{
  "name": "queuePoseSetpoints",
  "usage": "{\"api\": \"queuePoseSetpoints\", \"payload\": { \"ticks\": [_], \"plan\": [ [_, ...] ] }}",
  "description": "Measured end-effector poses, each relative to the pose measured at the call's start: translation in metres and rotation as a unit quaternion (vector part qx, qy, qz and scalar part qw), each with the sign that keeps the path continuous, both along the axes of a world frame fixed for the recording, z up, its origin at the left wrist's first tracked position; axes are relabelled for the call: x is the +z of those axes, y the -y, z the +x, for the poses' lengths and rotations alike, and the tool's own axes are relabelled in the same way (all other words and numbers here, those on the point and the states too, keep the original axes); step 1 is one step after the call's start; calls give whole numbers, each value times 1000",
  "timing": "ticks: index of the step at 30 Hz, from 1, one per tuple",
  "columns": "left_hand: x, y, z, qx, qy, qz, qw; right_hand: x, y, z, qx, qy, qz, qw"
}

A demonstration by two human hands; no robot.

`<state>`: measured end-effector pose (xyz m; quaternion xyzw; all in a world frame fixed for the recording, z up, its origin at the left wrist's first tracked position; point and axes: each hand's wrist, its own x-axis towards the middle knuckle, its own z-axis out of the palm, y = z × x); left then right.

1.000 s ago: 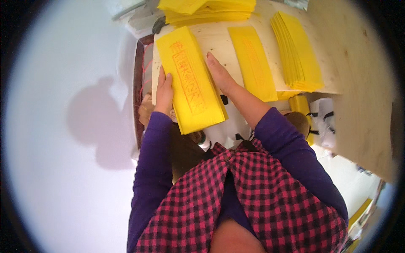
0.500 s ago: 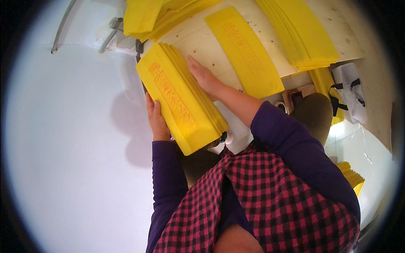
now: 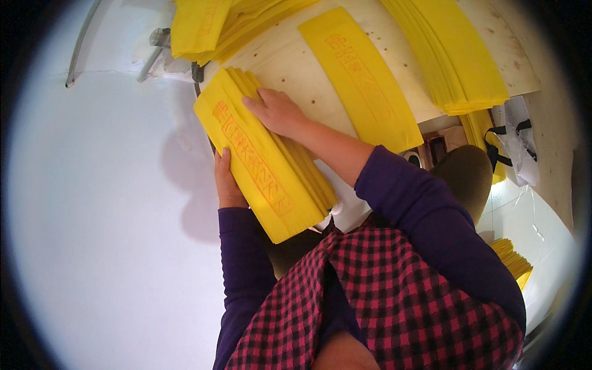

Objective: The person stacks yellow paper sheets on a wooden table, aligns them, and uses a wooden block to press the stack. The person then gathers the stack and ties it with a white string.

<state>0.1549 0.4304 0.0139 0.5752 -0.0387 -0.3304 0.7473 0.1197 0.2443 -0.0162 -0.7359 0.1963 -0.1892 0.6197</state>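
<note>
A thick stack of long yellow folded sheets [image 3: 262,191], with red printing down its top face, leans tilted at the table's left edge. Its layers fan out along the right side. My left hand [image 3: 229,185] grips the left edge, the thumb showing on top and the other fingers hidden beneath or behind. On the stack's upper right side, my right hand [image 3: 280,113] lies with its fingertips over the layered edges, holding them. One single yellow sheet [image 3: 361,77] with the same red print lies flat on the table, right of my right hand.
More yellow stacks lie on the pale wooden table [image 3: 280,68], one at the far left [image 3: 246,28] and one at the right [image 3: 453,61]. A white bag with black straps [image 3: 518,139] hangs at the right. Further yellow sheets [image 3: 515,262] sit low at the right. A white wall [image 3: 117,216] borders the left.
My right hand has moved left from beside the stack, its fingers now bent over the layered edges. The stack has shifted slightly down and toward me. My left hand still holds its left edge.
</note>
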Motion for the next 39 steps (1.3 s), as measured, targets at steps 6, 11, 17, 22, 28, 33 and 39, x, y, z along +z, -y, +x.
{"api": "queuePoseSetpoints", "payload": {
  "ticks": [6, 11, 17, 22, 28, 33, 39],
  "plan": [
    [-7, -2, -2, -3, -38, -32, 999, 12, -5, 9, -51, 11, -20, 998],
    [-9, -4, -4, -5, -49, -51, 997, 26, -13, 6, 2, 12, 13, 1000],
    [-12, -8, -4, 13, -73, -67, 995, 30, -22, 11, 7, 38, 32, 999],
    [-13, -9, -4, 3, -82, -98, 992, 32, -24, 11, 15, 31, 30, 999],
    [-13, -10, -7, 2, -71, -96, 993, 39, -29, 5, 50, 38, 21, 998],
    [-15, -12, -3, 7, -85, -97, 992, 30, -22, 5, 26, 67, 66, 995],
    [-9, -5, -7, -13, -17, -68, 997, 16, -13, -4, 9, 112, 106, 988]
  ]
}}
